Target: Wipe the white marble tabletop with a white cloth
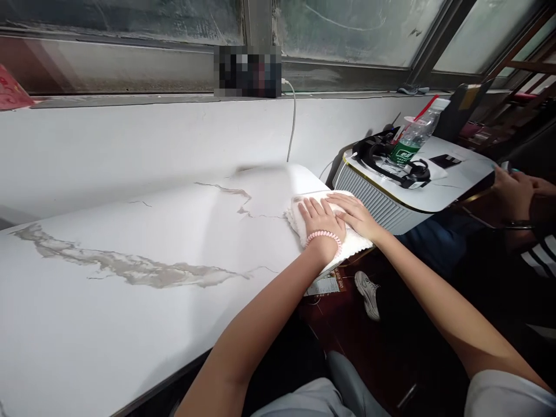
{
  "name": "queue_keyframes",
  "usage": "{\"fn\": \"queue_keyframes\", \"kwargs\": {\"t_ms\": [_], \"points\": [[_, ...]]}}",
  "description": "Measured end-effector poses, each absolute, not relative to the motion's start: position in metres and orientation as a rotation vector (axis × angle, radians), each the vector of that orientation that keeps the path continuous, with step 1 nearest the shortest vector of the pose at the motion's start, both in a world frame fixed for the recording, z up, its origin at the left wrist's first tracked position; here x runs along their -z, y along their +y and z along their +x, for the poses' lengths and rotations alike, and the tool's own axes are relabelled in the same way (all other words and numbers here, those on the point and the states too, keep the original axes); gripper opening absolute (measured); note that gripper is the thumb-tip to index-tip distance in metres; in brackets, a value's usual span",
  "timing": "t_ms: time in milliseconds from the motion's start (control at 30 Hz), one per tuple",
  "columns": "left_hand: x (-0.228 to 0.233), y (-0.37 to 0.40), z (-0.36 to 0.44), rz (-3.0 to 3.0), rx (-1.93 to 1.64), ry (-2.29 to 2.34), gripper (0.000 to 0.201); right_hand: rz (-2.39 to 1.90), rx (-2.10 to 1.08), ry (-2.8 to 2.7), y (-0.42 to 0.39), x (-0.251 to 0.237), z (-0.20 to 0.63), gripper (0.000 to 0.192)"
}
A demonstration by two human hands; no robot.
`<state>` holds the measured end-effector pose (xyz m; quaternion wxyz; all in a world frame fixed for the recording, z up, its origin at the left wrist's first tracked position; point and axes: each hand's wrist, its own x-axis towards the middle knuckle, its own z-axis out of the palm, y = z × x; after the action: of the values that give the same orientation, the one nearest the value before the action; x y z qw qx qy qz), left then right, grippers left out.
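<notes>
A white cloth [354, 246] with a scalloped edge lies at the right end of the white marble-patterned table [174, 324]. My left hand [324, 223], with a pink coiled band at the wrist, presses flat on it with the fingers spread. Close beside it, my right hand [354, 214] also rests flat on the cloth, fingers stretched out. The two hands nearly touch. Part of the cloth reaches past the table's edge. What lies under the cloth is hidden.
A side table [456, 197] at right holds a plastic bottle [410, 145] and a black headset-like device [382, 165]. Another person's hands [519, 188] are at far right. A white cable [294, 121] hangs from the windowsill. A shoe [368, 294] is on the dark floor.
</notes>
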<state>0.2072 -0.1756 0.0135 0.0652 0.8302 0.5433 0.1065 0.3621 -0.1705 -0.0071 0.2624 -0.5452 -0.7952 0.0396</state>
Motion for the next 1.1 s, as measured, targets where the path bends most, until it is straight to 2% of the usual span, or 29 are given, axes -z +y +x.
{"fn": "queue_keyframes", "kwargs": {"t_ms": [333,533,800,1100], "points": [[-0.019,-0.216,0.195,2.406,-0.214,1.654,0.066,-1.554,-0.084,-2.234,-0.214,0.006,0.341,0.051],[-0.020,-0.210,0.191,2.397,-0.185,1.626,0.066,-1.561,-0.080,-2.275,-0.209,0.003,0.336,0.050],[-0.016,-0.159,0.183,2.436,-0.291,1.657,0.064,-1.524,-0.065,-2.310,-0.149,0.002,0.330,0.048],[-0.010,-0.055,0.166,2.410,-0.312,1.772,0.063,-1.452,-0.082,-2.241,-0.037,0.005,0.306,0.042]]}}
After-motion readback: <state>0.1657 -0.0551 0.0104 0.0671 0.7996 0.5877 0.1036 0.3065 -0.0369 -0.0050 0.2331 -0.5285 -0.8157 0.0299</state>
